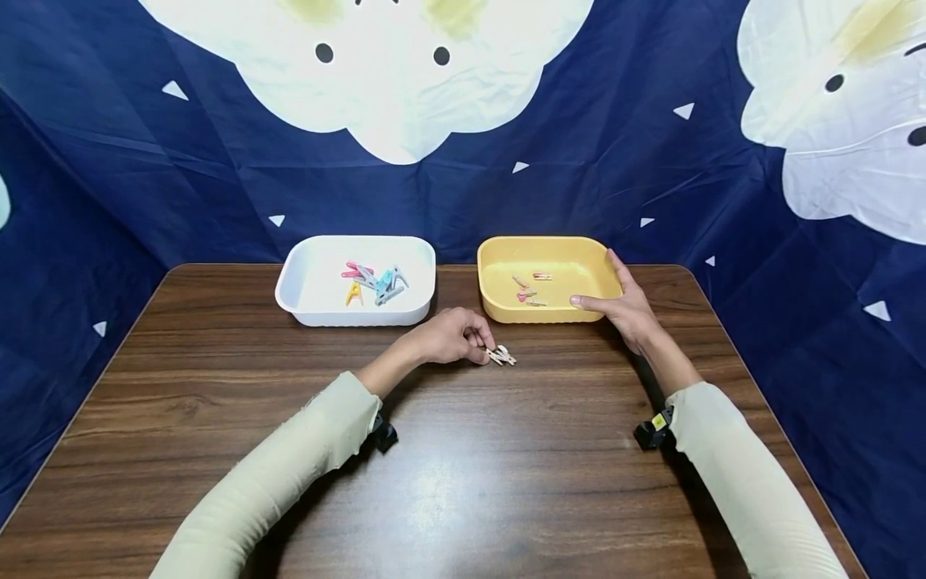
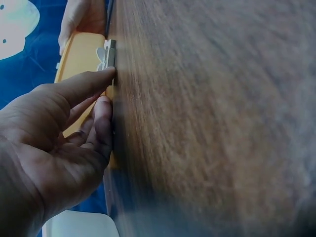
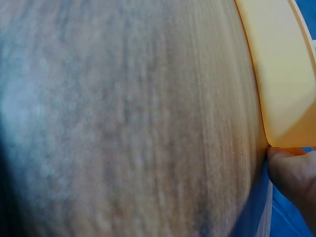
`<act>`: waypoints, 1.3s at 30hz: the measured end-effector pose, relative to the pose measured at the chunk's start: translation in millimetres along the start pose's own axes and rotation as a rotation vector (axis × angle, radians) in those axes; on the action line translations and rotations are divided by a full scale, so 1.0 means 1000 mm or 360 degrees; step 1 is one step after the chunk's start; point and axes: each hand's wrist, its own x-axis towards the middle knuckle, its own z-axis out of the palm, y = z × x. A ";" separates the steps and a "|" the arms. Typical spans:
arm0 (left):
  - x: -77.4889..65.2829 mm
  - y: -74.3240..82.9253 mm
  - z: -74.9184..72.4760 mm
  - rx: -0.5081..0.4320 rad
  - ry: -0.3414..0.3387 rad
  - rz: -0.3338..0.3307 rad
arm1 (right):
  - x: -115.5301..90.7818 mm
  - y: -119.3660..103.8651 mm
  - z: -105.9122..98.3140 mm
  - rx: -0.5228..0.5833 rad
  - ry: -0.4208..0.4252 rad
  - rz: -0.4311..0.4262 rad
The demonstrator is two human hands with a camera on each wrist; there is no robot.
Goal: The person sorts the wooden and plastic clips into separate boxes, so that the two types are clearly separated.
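Note:
My left hand [image 1: 452, 336] is over the table, its fingertips right at a small pile of pale clothespins [image 1: 502, 355]. In the left wrist view, a gap shows between the thumb [image 2: 101, 76] and the other fingers, and the clothespins [image 2: 109, 54] lie just past the thumb tip. My right hand [image 1: 628, 310] grips the right end of a yellow tray [image 1: 492, 310], thumb over its front side and fingers along its right side. Inside that tray lie several small pink and pale clothespins [image 1: 526, 296]. The right wrist view shows a thumb [image 3: 291, 170] against the tray's corner.
A white tray [image 1: 304, 310] stands to the left of the yellow one, holding several larger plastic clips [image 1: 383, 283] in blue, grey, pink and yellow. Both trays are at the back of the wooden table [image 1: 434, 482]. Behind hangs a dark blue cloth [image 1: 463, 201] with white cloud shapes.

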 end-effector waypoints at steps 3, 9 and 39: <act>0.000 0.000 0.000 0.0011 -0.0008 0.0012 | 0.001 0.000 0.001 0.0001 -0.0005 -0.0004; 0.000 -0.001 -0.001 -0.0035 -0.0007 0.0013 | 0.003 0.002 0.001 0.0007 -0.0011 0.0001; 0.003 0.026 -0.005 -0.0214 0.0146 0.0116 | -0.001 0.000 0.001 -0.0015 0.0003 -0.0015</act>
